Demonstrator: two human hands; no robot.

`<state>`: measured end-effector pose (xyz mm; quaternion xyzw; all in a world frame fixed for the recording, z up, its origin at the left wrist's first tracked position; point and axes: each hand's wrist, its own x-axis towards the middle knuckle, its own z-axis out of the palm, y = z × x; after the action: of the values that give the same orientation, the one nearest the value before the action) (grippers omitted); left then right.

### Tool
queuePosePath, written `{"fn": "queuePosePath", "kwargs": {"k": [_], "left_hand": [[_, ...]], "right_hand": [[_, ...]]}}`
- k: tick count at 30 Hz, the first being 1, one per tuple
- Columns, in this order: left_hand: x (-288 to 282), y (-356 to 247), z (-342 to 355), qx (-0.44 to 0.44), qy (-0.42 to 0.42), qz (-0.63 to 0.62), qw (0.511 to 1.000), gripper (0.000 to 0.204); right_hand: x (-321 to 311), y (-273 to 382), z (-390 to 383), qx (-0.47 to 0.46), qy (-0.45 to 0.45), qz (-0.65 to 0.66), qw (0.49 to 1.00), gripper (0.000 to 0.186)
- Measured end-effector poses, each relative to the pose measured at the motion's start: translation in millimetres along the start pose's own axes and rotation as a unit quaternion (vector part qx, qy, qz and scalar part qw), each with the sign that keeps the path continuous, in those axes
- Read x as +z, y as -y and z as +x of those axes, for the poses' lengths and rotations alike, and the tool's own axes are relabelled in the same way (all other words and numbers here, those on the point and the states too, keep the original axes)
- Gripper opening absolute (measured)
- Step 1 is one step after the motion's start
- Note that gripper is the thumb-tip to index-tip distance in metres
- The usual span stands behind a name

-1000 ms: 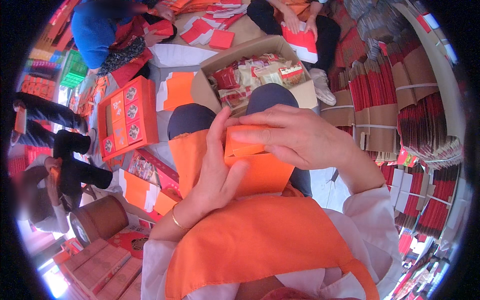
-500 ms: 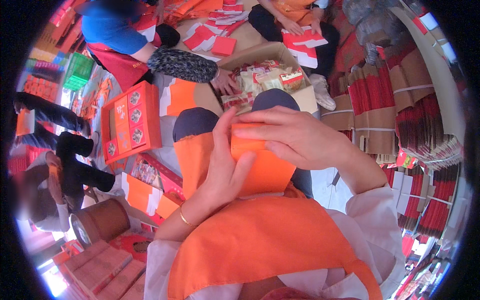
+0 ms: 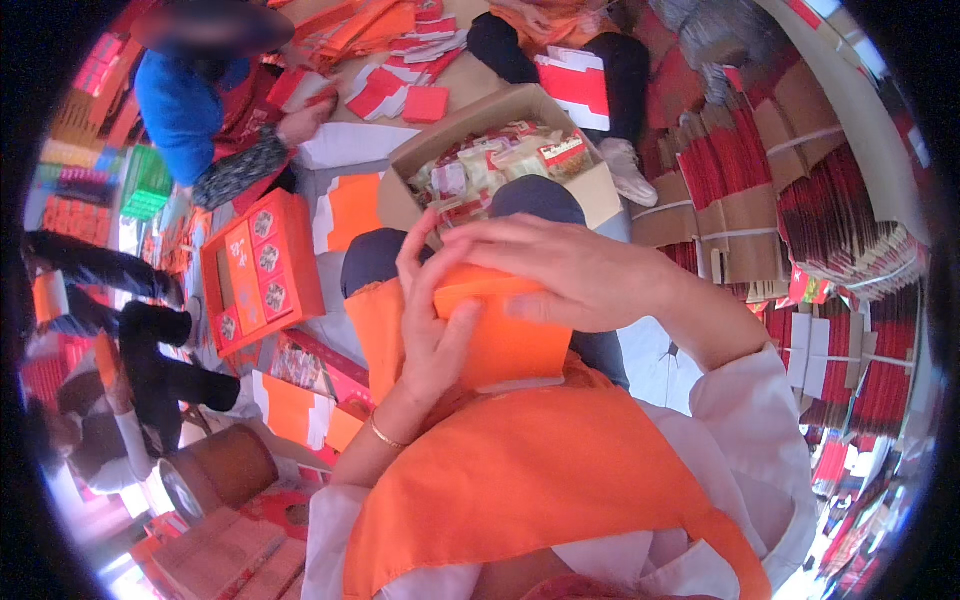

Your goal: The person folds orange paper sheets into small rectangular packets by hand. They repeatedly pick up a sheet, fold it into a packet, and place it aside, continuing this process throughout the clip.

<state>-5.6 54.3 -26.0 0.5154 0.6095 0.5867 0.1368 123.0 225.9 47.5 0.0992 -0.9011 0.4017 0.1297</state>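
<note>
An orange cardboard box rests on my lap above my orange apron. My left hand is wrapped round its left side, thumb on the front face. My right hand lies over the top from the right, its fingers reaching across to the fingers of my left. Both hands grip the box, and its far side is hidden behind them. Just past my knees stands an open brown carton filled with small clear-wrapped packets.
An orange-red gift box with compartments stands at left, near flat orange sheets. Red-and-white card pieces lie beyond the carton. Tied stacks of flattened card line the right. Co-workers sit ahead, one in blue.
The co-worker in blue has drawn a hand out of the carton and back to the left, beside red-and-white card. My hands and the orange box have shifted slightly left, still in grip.
</note>
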Motion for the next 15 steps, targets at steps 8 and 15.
{"fn": "queuePosePath", "kwargs": {"k": [8, 15], "left_hand": [[-3, 0, -1, -0.053, -0.021, -0.041, 0.998, 0.027], [3, -7, 4, -0.075, -0.01, -0.055, 0.996, 0.026]], "right_hand": [[7, -26, -32, 0.108, -0.072, 0.215, 0.968, 0.036], [26, -22, -39, 0.122, -0.145, 0.218, 0.958, 0.04]]}}
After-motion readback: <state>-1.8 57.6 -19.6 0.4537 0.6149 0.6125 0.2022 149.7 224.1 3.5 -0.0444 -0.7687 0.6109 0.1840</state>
